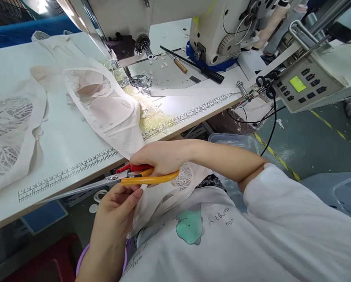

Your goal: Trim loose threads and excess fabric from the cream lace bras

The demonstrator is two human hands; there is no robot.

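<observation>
My right hand is closed round the orange handles of a pair of scissors. Their long blades point left along the table's front edge, and a red piece shows by the pivot. Just below, my left hand pinches the edge of a white bra between thumb and fingers. That bra hangs over my lap, with a lace patch showing under my right wrist. Another white bra lies on the sewing table, running from the needle area down to my right hand.
A sewing machine stands at the back, with a control panel at right. A screwdriver and a wooden-handled awl lie by it. More white lace bras cover the table's left. A printed ruler follows the front edge.
</observation>
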